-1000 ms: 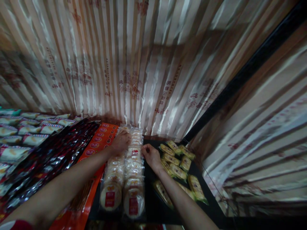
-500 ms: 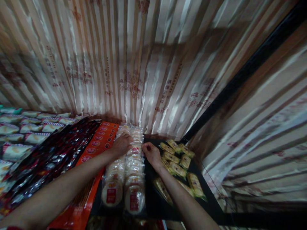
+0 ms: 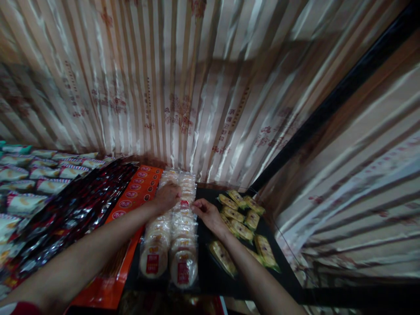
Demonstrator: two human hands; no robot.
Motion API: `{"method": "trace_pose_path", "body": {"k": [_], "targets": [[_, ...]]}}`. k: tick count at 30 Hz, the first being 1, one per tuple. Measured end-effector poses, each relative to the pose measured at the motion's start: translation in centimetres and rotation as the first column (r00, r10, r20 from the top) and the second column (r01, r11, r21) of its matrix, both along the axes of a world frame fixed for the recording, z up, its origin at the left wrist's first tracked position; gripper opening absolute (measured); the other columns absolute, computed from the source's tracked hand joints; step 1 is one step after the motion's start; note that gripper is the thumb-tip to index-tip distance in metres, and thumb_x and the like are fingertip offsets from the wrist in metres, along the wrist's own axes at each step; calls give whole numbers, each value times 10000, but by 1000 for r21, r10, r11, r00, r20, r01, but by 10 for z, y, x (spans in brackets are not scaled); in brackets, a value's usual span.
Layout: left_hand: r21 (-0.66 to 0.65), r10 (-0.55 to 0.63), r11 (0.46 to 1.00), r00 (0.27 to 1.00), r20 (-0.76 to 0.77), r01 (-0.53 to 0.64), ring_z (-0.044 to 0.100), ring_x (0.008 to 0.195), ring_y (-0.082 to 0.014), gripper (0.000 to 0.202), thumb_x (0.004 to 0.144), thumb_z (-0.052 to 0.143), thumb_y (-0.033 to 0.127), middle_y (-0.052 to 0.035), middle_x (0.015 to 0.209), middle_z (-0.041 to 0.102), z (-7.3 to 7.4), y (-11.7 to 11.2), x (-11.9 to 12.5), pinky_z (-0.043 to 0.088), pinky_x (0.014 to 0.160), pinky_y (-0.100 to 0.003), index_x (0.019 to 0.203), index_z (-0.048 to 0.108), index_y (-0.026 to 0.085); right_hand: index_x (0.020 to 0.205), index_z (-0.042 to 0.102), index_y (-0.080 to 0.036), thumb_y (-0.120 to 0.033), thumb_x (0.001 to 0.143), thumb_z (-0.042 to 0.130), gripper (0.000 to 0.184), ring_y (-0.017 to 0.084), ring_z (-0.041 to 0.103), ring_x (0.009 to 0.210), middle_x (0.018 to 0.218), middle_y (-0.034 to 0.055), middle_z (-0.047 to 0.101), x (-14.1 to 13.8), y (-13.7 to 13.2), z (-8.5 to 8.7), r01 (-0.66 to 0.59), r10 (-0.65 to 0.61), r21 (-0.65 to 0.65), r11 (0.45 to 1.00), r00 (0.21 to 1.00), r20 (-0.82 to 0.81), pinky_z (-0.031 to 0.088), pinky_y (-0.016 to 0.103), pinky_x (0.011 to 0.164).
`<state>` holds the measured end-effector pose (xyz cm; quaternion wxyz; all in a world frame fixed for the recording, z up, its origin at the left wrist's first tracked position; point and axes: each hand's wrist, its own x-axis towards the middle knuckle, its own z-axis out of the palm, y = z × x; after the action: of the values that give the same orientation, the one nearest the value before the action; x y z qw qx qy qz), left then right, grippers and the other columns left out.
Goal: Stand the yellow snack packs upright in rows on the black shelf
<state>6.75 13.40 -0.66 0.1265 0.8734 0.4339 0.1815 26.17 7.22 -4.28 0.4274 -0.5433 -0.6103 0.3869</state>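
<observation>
packets (image 3: 183, 267), round + clear-wrapped, two columns, both hands at the upper part

from my seat, l to r: white snack bags (image 3: 49, 186) in rows, dark glossy pouches (image 3: 82, 205), then an orange pack (image 3: 133, 192) w/ the left forearm (image 3: 98, 245) crossing over it in view. left hand (image 3: 167, 197) is over the left column (image 3: 153, 261), fingers bent, tips toward the right column (image 3: 181, 234); can't tell if it grips a wrapper or just rests. i'd want that palm light so nothing under it skids; film looks slick, a hard push cd fan the whole column.

right hand (image 3: 208, 214) is at the right column's outer edge, thumb + index nearly tog; can't confirm a pinch, too dim. best handled by the wrapper edge, not the face, as contents may crack (my guess). small sideways nudges, same overlap all down, red labels up.

far r: right forearm (image 3: 257, 271) passes over yellow bars (image 3: 242, 231) on the black shelf (image 3: 205, 245), so i'd lift, not drag, re: knocking them.
</observation>
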Motion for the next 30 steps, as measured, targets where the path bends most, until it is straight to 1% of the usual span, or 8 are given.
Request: {"method": "trace_pose_path", "body": {"k": [5, 10, 16, 20, 23, 25, 27, 30], "targets": [[-17, 3, 1000, 1000, 11, -3, 543, 864, -182, 137, 697, 501, 79, -40, 756, 641, 2, -2, 0, 410, 763, -266, 695, 602, 172, 670, 570, -201, -423, 708, 613, 229, 109, 455, 608, 629, -40, 514, 1, -2, 4, -65, 65, 2, 998, 997, -52, 361, 241, 614], [-61, 80, 995, 997, -7, -81, 564, 825, -184, 128, 716, 508, 107, -53, 791, 653, 1, -3, 0, 420, 717, -267, 754, 613, 168, 676, 565, -203, -420, 706, 626, 228, 108, 462, 610, 633, -43, 524, 1, -6, 11, -113, 112, -14, 993, 989, -93, 358, 242, 619], [-95, 82, 992, 997, -8, -83, 579, 784, -163, 140, 721, 500, 114, -38, 804, 655, 3, 0, -3, 417, 688, -248, 780, 611, 175, 682, 570, -198, -462, 684, 644, 274, 106, 462, 602, 639, -38, 531, 2, -5, 9, -119, 115, -31, 992, 986, -122, 360, 246, 613], [-101, 108, 989, 994, 31, -104, 572, 767, -153, 134, 726, 488, 120, -28, 783, 641, 3, 1, -4, 415, 681, -241, 779, 597, 176, 684, 569, -196, -488, 685, 641, 301, 99, 458, 592, 626, -42, 525, 3, -5, 12, -126, 121, -42, 991, 988, -91, 359, 237, 592], [-120, 160, 981, 983, 91, -149, 563, 728, -141, 104, 732, 484, 138, -13, 745, 622, 1, 2, -5, 413, 658, -233, 744, 579, 178, 703, 563, -203, -544, 723, 578, 342, 99, 458, 567, 599, -42, 512, 3, -7, 15, -100, 96, -72, 992, 994, -59, 357, 226, 543], [-141, 177, 977, 976, 126, -159, 553, 693, -129, 91, 729, 484, 137, 2, 709, 605, -1, 4, -5, 409, 644, -226, 713, 562, 180, 732, 552, -211, -574, 749, 522, 365, 106, 479, 562, 598, -39, 519, 3, -8, 15, -70, 63, -96, 993, 996, -69, 369, 226, 522], [-146, 181, 976, 972, 147, -160, 545, 676, -121, 91, 728, 482, 130, 12, 691, 593, -2, 5, -6, 407, 641, -224, 696, 550, 181, 762, 533, -220, -580, 760, 495, 362, 114, 506, 560, 618, -33, 544, 3, -7, 12, -26, 16, -109, 994, 996, -91, 384, 232, 511], [-144, 187, 976, 969, 159, -165, 544, 673, -116, 97, 736, 473, 123, 17, 693, 589, -4, 7, -7, 405, 640, -225, 697, 542, 181, 808, 518, -227, -550, 751, 513, 328, 116, 511, 517, 603, -37, 560, 5, -3, 4, 56, -66, -107, 993, 993, -93, 385, 238, 487]]}}
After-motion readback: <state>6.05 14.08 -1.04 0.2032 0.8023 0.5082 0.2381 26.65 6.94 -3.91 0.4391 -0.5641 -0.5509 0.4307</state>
